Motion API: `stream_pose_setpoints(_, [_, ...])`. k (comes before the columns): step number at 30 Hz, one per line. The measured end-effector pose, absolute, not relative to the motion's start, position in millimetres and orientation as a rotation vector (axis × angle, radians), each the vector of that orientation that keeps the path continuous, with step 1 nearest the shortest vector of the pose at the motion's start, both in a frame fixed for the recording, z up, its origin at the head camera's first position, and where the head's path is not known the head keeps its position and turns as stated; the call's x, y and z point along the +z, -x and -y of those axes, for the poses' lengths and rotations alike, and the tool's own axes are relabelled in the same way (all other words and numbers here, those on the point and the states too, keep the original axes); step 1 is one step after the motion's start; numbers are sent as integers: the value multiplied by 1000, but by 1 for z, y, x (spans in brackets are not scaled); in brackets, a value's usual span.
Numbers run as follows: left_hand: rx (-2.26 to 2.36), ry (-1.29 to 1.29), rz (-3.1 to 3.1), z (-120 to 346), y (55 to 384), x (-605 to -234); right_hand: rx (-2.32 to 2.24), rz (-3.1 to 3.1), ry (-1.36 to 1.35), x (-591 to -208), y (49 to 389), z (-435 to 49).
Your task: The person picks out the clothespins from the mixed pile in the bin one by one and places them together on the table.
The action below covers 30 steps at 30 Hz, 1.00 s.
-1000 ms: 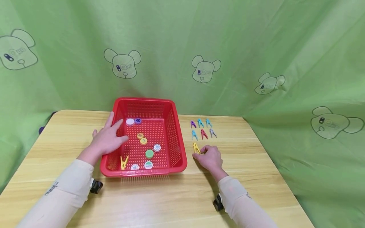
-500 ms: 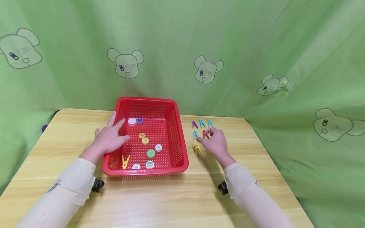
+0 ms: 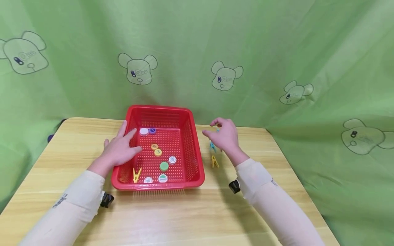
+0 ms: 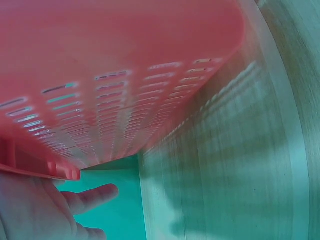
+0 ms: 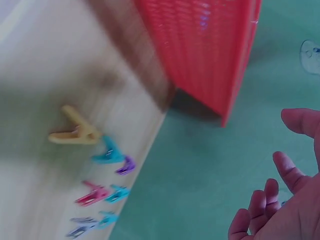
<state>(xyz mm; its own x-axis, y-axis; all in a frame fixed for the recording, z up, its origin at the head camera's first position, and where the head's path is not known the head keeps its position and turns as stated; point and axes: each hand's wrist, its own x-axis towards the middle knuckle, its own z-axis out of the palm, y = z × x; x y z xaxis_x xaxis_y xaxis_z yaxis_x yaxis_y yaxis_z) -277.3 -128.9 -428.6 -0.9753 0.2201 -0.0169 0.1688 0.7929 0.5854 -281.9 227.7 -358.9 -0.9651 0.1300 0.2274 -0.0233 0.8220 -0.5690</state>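
My left hand rests on the left rim of a red plastic basket, its fingers spread; the left wrist view has this hand against the rim, partly cut off. Over the table right of the basket, my right hand is raised above small plastic clothespins, thumb and index finger apart. Nothing lies between the fingers in the right wrist view. Below it are a yellow clothespin and a blue one. The hand hides most others in the head view; a red clothespin and a purple one show in the right wrist view.
Inside the basket lie several bottle caps, among them a green cap and a purple cap, plus a yellow clothespin. A green curtain hangs behind the wooden table.
My right hand left the yellow clothespin on the table, passed over the red one, and is now farther back and higher. The left hand keeps its place on the rim. The view shifted slightly.
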Motion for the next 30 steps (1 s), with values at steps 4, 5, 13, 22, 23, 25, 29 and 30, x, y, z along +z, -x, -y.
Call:
stream_pose_setpoints(4, [927,-317,-2899,129,278,-429,885,2724,-2,-350,285,-209])
stream_pose_setpoints(5, [926,-316,-2900,129,278,-430,888,2723,-23,-348,286,-204])
stream_pose_setpoints(13, [923,-309,-2905,128,278,-430,869,2773,-273,-338,287,-162])
stream_pose_setpoints(22, [950,-299,-2898,126,278,-430,831,2810,-556,-333,285,-125])
stream_pose_setpoints(23, [953,-301,-2895,126,278,-430,827,2818,-586,-333,285,-121])
stream_pose_setpoints(25, [958,-304,-2893,126,279,-431,809,2838,-653,-332,285,-113])
stream_pose_setpoints(29, [957,-308,-2901,128,280,-432,753,2869,-830,-332,286,-99])
stream_pose_setpoints(30, [954,-310,-2906,128,281,-432,735,2876,-874,-333,287,-96])
